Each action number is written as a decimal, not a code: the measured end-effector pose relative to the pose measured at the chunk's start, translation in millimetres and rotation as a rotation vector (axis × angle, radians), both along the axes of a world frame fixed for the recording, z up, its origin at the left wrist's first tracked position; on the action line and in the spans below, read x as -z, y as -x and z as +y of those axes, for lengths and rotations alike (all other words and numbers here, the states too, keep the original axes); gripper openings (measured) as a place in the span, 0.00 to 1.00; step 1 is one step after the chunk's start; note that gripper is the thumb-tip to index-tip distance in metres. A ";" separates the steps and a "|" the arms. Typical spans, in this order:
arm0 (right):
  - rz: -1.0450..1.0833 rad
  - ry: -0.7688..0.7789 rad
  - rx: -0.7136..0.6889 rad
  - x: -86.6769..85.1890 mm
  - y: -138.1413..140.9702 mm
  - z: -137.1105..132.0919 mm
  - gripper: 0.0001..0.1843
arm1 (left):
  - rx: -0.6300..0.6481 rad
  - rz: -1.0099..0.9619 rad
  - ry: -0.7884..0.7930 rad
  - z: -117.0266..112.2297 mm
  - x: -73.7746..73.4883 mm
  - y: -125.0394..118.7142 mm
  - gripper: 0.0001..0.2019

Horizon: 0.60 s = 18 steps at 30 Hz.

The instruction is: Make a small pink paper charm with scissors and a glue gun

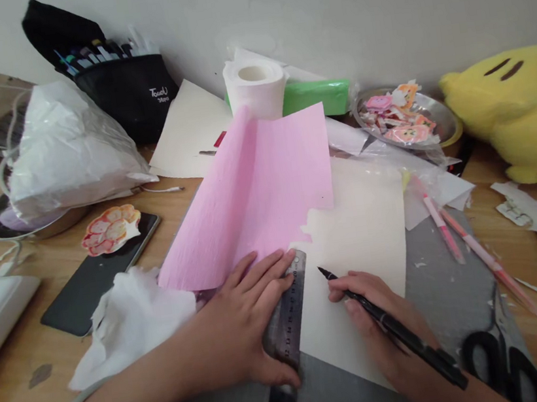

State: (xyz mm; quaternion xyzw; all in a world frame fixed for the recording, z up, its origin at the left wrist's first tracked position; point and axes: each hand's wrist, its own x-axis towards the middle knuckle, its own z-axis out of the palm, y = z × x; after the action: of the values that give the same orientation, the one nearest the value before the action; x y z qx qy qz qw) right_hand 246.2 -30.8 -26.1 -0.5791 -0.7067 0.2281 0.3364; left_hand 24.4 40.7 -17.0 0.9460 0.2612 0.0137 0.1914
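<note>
My left hand lies flat with its fingers stretched out, pressing a metal ruler onto the edge of a pink crepe paper sheet. My right hand grips a black pen in a writing hold. The pen's tip hovers at a cream paper sheet, just right of the ruler. Both papers lie on a grey cutting mat.
Black scissors and two pink pens lie on the mat's right. A toilet roll, green box, marker case, sticker bowl, yellow plush, phone, white tissue and plastic bag crowd the wooden desk.
</note>
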 end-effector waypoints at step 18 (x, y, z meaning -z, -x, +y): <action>0.020 -0.032 -0.022 -3.1 0.2 3.3 0.09 | -0.054 0.001 0.072 5.1 1.8 0.1 0.57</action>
State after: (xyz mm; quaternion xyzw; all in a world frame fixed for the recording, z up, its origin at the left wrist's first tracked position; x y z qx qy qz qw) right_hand 246.0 -27.5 -23.0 -0.5636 -0.7132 0.2263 0.3500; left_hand 24.3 45.7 -18.8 0.9312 0.2869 0.0092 0.2248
